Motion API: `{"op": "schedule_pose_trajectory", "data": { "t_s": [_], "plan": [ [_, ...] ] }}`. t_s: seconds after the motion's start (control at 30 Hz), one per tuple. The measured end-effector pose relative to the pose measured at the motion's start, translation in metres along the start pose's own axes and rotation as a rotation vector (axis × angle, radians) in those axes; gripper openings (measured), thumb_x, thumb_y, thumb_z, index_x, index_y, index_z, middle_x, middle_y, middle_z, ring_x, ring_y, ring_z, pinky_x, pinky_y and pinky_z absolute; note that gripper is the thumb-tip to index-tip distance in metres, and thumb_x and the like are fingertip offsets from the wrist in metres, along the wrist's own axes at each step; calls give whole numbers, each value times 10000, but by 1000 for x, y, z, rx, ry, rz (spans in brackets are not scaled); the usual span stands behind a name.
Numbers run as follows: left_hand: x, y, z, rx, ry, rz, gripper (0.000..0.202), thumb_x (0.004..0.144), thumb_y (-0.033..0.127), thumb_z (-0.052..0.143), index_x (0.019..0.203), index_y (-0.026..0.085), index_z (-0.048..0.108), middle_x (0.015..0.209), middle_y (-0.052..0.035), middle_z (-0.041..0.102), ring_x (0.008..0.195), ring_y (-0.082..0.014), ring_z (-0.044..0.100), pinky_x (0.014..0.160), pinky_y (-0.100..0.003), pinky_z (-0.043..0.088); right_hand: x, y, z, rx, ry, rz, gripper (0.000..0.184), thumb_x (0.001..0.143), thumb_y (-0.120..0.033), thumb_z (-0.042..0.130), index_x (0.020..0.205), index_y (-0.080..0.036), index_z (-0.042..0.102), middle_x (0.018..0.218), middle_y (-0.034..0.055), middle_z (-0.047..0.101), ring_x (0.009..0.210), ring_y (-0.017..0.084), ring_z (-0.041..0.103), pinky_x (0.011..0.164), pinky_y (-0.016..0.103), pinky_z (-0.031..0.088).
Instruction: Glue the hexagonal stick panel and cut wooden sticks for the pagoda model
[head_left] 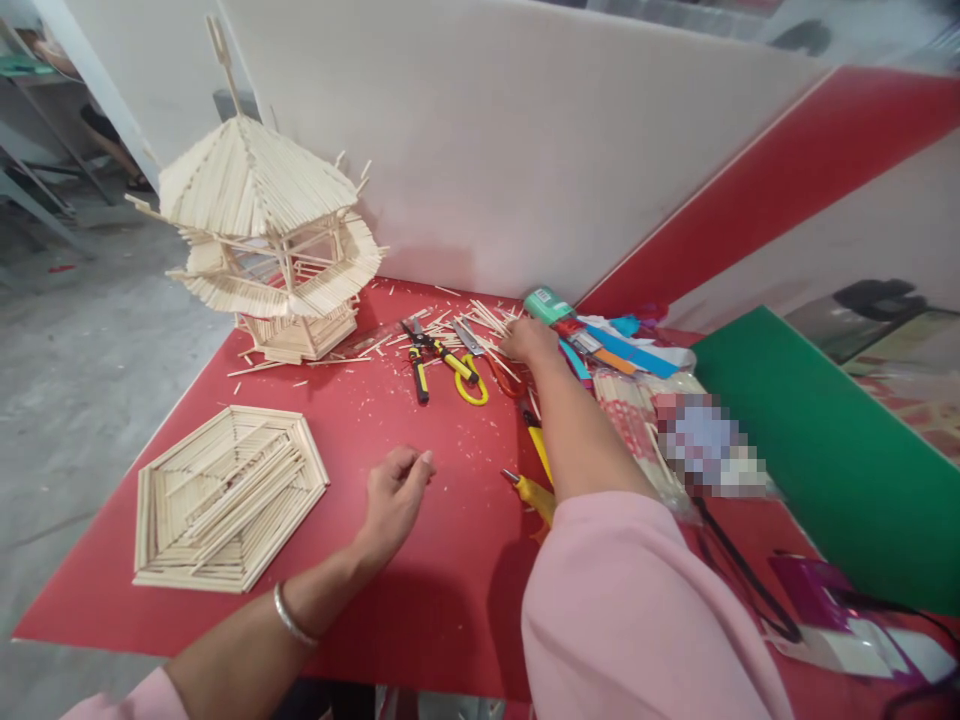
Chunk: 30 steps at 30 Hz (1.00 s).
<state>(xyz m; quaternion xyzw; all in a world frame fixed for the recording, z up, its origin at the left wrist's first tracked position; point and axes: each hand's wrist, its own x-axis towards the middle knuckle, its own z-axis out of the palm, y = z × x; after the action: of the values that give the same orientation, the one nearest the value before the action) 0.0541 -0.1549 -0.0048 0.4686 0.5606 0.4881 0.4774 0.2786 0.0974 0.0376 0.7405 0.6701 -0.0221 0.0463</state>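
My right hand [531, 342] reaches to the back of the red table, its fingers curled down at a pile of loose wooden sticks [486, 318]; what they grip, if anything, is hidden. My left hand [396, 497] hovers over the table's middle, fingers curled in, with nothing visible in it. To its left lies a hexagonal stick panel [311, 450] with several loose sticks [247, 490] across it. Between the hands and the back wall are yellow-and-black pliers [420, 375] and yellow-handled scissors [472, 385]. Beside my right forearm rests a yellow-handled tool [531, 492] with a metal tip.
A pavilion model [262, 240] built of sticks stands at the back left. Bagged sticks [630, 420], a green roll [547, 305] and coloured strips [622, 350] crowd the right. Further right are a green board [825, 450] and a black strap [750, 580]. Stick scraps litter the back.
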Motion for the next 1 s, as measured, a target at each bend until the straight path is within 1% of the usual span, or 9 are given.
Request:
{"op": "schedule_pose_trajectory", "data": {
  "t_s": [0.2,0.37,0.47,0.53,0.63,0.67,0.73,0.87,1.0],
  "plan": [
    [1,0,0,-4,0,-12,415,841,537,552,617,190,595,580,-2,554,539,-120,495,527,-242,389,-1,8,-6,22,24,41,393,959,-310,461,1193,-120,712,1259,230,679,1198,331,626,950,409,485],
    [3,-10,2,-25,12,-23,394,840,520,563,635,188,614,593,-4,571,543,-122,508,526,-241,388,-8,21,-15,67,4,17,354,938,-277,537,1213,-109,685,1230,211,698,1114,279,669,898,316,494],
    [2,-12,3,-61,13,-25,387,835,513,571,633,185,610,580,2,562,528,-117,499,530,-243,393,-17,27,-16,77,25,24,381,947,-274,531,1258,-87,647,1254,216,684,1133,277,660,905,300,487],
    [1,-10,3,-73,15,-17,388,830,510,573,621,185,602,567,5,552,523,-117,493,529,-244,394,-23,28,-14,75,35,36,406,956,-321,525,1267,-88,640,1279,220,670,1160,291,647,925,316,484],
    [0,-8,3,-70,12,-9,392,824,509,577,605,185,598,555,4,546,525,-119,496,525,-242,392,-25,26,-7,67,16,34,445,917,-442,585,1202,-116,684,1259,200,687,1149,300,652,919,321,492],
    [0,-7,3,-69,12,-10,391,823,509,578,607,184,601,555,3,548,527,-120,497,523,-241,392,-24,25,-4,65,10,30,446,904,-456,597,1183,-122,694,1240,192,697,1138,296,657,912,315,495],
    [2,-7,3,-67,11,-16,388,826,508,576,618,183,609,563,1,554,531,-120,501,522,-239,392,-17,20,1,60,1,22,416,889,-417,611,1168,-123,703,1211,188,712,1116,287,666,903,305,496],
    [3,-8,3,-53,12,-20,394,827,518,571,621,183,608,569,0,551,538,-121,502,522,-237,390,-2,11,6,55,-25,18,400,812,-279,680,1159,-83,706,1202,226,706,1096,300,671,898,311,493],
    [2,-6,3,-38,12,-21,407,833,526,561,619,182,602,575,1,554,539,-118,501,519,-234,385,3,12,-1,76,-31,33,411,868,-309,629,1187,-59,696,1215,249,692,1124,302,658,913,316,481]
  ]
}}
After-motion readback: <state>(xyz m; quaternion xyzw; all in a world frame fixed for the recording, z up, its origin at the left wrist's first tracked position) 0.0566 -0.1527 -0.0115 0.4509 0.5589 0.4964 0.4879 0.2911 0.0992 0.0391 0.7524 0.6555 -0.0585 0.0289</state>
